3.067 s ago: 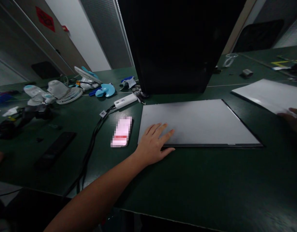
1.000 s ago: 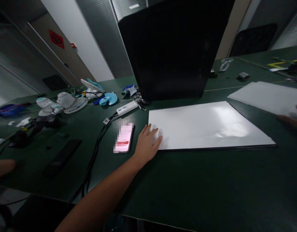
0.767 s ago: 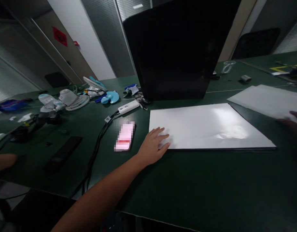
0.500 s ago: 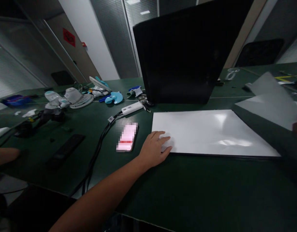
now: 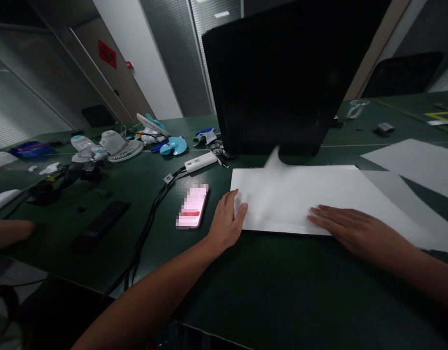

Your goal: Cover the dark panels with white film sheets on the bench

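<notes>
A flat white panel (image 5: 241, 173) with a dark lower edge lies on the table in front of me. Over it is a white sheet of paper (image 5: 282, 194), its far-left corner curled up and blurred, its right end reaching past the panel. At the panel's left edge rests my left hand (image 5: 225, 221), thumb on the near-left part and apart from the fingers. My right hand (image 5: 355, 231) lies flat on the paper near the front edge, fingers stretched out.
A large black screen (image 5: 282, 87) stands behind the panel. Another white sheet (image 5: 424, 163) lies to the right. Left of my hand are a phone (image 5: 192, 206), black cables (image 5: 147, 228), a white adapter (image 5: 201, 162) and a dark remote (image 5: 101, 226). Fan parts (image 5: 125, 150) sit farther left.
My right hand has come in from the right edge with the paper, which now covers the panel. My left hand has shifted slightly left to the panel's edge.
</notes>
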The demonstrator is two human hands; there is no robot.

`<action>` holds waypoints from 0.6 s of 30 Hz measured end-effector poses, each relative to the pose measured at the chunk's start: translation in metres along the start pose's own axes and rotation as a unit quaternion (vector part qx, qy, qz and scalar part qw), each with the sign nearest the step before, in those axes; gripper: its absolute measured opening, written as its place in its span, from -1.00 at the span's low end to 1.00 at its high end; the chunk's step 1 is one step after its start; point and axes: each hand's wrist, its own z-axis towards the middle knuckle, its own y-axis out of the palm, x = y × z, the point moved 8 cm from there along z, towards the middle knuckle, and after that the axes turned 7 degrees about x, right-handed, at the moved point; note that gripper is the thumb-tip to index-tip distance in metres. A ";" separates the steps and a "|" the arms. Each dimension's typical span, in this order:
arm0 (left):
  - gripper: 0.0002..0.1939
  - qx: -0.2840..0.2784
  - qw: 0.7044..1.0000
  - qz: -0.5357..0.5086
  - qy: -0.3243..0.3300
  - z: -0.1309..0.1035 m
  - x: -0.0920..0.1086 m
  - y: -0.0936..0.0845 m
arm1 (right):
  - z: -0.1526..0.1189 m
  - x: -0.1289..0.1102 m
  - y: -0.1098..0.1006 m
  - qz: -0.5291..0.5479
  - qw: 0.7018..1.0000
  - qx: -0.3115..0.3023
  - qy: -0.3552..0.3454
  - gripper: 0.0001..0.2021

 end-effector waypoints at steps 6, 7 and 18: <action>-0.29 -0.033 0.997 0.075 0.015 0.002 -0.004 0.011 | 0.012 -0.019 -0.011 0.037 0.999 0.021 -0.034 -0.43; -0.30 -0.034 0.996 0.078 0.016 0.002 -0.005 0.013 | 0.013 -0.021 -0.012 0.043 0.998 0.018 -0.034 -0.43; -0.40 -0.053 0.993 0.105 0.029 0.004 -0.004 0.015 | -0.015 0.084 -0.014 0.017 0.979 -0.022 0.202 -0.38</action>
